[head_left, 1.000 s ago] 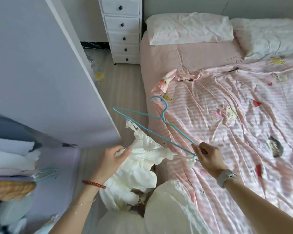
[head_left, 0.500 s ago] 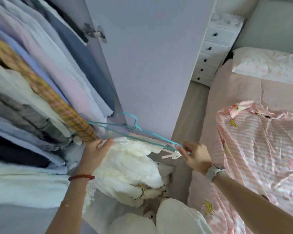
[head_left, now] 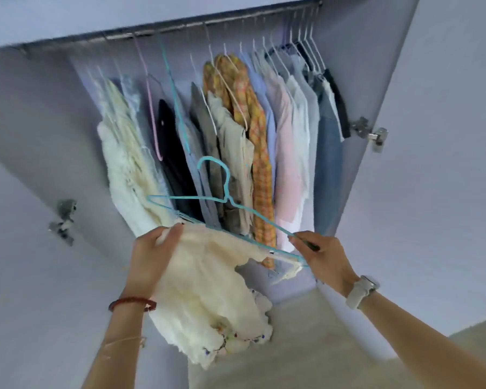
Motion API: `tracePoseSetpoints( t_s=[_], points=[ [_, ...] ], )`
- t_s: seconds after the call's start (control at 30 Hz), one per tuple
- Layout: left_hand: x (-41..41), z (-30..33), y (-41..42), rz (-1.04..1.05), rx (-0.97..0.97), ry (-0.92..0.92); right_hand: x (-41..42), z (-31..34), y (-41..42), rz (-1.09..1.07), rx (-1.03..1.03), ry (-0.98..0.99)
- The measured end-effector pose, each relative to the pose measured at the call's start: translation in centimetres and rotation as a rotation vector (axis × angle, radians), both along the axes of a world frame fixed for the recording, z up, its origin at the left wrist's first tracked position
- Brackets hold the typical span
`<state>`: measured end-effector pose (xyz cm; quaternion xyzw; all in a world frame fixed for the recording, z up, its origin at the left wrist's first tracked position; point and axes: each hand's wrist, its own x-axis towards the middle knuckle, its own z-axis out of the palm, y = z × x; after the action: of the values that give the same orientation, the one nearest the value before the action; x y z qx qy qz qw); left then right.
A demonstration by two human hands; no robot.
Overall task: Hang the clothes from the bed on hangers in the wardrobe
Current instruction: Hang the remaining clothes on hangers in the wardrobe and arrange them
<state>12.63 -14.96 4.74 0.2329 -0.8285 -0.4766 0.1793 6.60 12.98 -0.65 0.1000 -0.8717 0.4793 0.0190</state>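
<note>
I have the teal wire hanger (head_left: 225,202) held up before the open wardrobe (head_left: 376,80), its hook free in the air, well below the rail (head_left: 163,30). My right hand (head_left: 324,255) pinches the hanger's right end between thumb and fingers. My left hand (head_left: 152,256) grips the cream garment (head_left: 208,293) at the hanger's left end; the cloth hangs from the lower wire and sags toward the floor. On the rail, the hung clothes (head_left: 261,136) crowd the middle and right. The barest stretch of rail lies at the far left, by the side wall. Both doors stand wide, with a hinge (head_left: 372,133) at right.
</note>
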Motion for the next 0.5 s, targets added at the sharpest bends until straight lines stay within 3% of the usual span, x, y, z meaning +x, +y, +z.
tracePoseSetpoints(
  t_s=[0.3, 0.5],
  points=[
    [2.7, 1.8, -5.7, 0.557, 0.067, 0.180, -3.1, 5.5, -9.6, 0.465, -0.067, 0.012],
    [1.5, 3.1, -9.7, 0.645, 0.047, 0.231, -2.2, 7.8, -18.2, 0.538, -0.331, -0.290]
  ],
)
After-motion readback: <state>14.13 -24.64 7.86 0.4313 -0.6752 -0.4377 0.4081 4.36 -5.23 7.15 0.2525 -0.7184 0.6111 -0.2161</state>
